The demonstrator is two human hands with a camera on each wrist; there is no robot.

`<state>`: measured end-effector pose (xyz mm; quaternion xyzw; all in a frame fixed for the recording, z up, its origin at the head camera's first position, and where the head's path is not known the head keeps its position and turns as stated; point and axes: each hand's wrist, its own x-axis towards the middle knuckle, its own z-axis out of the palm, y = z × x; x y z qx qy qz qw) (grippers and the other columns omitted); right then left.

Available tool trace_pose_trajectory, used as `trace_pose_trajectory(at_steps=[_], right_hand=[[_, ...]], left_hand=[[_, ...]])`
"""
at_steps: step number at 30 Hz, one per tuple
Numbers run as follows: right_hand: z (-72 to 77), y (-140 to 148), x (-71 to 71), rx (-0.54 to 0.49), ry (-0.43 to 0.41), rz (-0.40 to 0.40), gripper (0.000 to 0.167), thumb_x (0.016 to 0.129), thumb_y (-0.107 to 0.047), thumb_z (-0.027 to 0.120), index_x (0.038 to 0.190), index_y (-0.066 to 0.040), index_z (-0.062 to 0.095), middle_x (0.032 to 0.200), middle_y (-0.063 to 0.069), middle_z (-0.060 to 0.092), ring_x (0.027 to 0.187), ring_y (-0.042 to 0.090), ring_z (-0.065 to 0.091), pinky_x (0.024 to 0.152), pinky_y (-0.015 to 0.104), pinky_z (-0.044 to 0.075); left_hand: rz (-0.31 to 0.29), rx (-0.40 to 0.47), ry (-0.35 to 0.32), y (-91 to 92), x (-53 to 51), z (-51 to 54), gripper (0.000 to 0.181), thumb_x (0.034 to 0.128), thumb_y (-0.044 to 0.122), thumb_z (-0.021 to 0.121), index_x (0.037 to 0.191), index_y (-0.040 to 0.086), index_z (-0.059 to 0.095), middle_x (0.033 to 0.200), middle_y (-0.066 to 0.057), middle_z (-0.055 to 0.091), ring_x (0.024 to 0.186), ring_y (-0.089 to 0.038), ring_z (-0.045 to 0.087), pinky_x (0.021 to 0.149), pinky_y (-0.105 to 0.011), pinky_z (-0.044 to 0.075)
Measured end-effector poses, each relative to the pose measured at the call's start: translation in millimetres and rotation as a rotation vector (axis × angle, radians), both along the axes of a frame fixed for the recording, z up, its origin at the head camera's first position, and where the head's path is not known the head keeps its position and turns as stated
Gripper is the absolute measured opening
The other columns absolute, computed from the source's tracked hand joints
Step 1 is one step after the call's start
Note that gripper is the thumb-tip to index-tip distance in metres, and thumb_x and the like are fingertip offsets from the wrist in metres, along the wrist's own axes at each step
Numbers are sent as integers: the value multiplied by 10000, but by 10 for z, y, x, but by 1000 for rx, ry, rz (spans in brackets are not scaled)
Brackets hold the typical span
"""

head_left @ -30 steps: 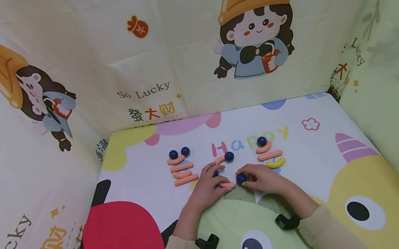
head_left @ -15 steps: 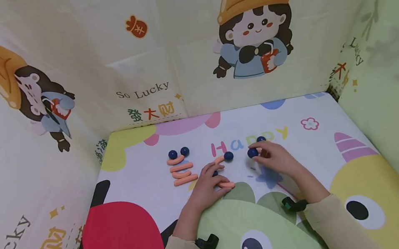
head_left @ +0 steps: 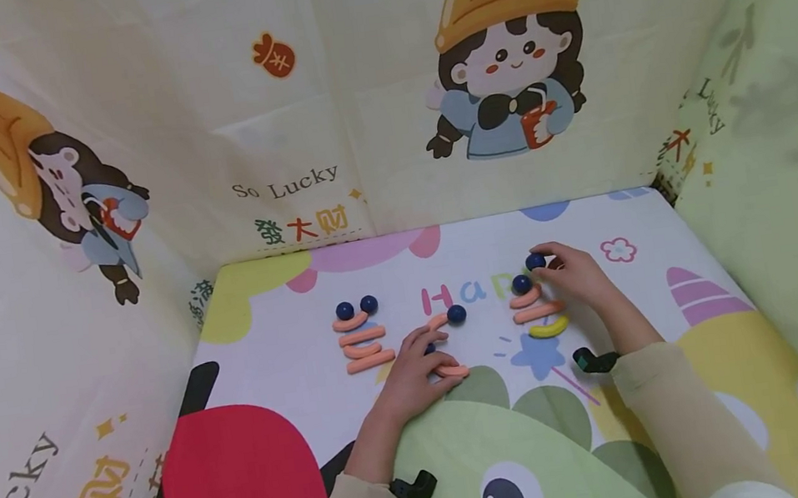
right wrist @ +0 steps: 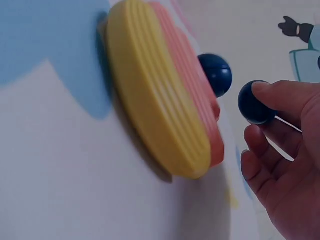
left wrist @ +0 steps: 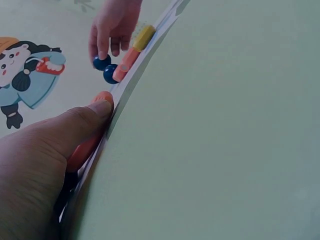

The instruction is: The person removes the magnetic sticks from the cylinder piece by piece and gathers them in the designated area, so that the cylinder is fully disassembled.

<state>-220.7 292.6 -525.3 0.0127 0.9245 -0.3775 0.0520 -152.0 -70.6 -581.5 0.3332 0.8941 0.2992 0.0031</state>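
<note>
My right hand (head_left: 574, 272) pinches a dark blue ball (head_left: 535, 261) between thumb and fingers, just right of and behind a second blue ball (head_left: 521, 284). In front of that lie a curved pink stick (head_left: 526, 297), a straight pink stick (head_left: 538, 312) and a curved yellow stick (head_left: 548, 330). My left hand (head_left: 410, 375) rests in the middle group, its thumb on a pink stick (left wrist: 86, 151). Between its fingers a blue ball (head_left: 430, 348) shows in part. Beyond them sit another pink stick (head_left: 438, 321) and a blue ball (head_left: 456, 314).
At left stands a column of pink sticks (head_left: 363, 335) topped by two blue balls (head_left: 344, 311). A printed cloth covers the table (head_left: 293, 364). Cloth walls (head_left: 391, 191) with cartoon prints close off the back and sides.
My right hand has carried the blue ball from beside the left hand, back and rightward, to the right-hand column's far end. The left hand has stayed in place.
</note>
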Motion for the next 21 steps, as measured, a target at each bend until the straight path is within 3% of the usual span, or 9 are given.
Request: trace_pose_trajectory(at_steps=[6, 11, 15, 21], right_hand=[[-132, 36, -78, 5, -85, 12, 489, 971, -335, 618, 1413, -161, 504, 1320, 196, 573, 1112, 354, 547, 851, 431, 476], [-180, 50, -80, 47, -105, 44, 463, 977, -298, 603, 1408, -152, 517, 1329, 211, 575, 1106, 362, 555, 850, 437, 484], [-137, 44, -65, 63, -114, 62, 492, 982, -288, 588, 1444, -150, 492, 1380, 215, 545, 1139, 372, 547, 893, 483, 485], [17, -21, -20, 106, -40, 89, 489, 991, -264, 587, 1448, -122, 490, 1430, 178, 506, 1103, 355, 544, 904, 498, 489]], left_hand=[[4, -1, -1, -3, 21, 2, 166, 893, 516, 674, 993, 385, 694, 1447, 95, 487, 1490, -212, 264, 1150, -429, 363], [3, -10, -8, -3, 26, -1, 175, 897, 523, 664, 1002, 386, 695, 1456, 90, 483, 1490, -206, 258, 1157, -423, 353], [5, -13, 0, -1, 12, -8, 176, 899, 534, 654, 993, 390, 691, 1451, 95, 484, 1491, -197, 256, 1158, -415, 354], [8, -11, 4, -3, 3, -19, 182, 896, 550, 649, 985, 395, 684, 1441, 115, 485, 1494, -184, 252, 1156, -412, 361]])
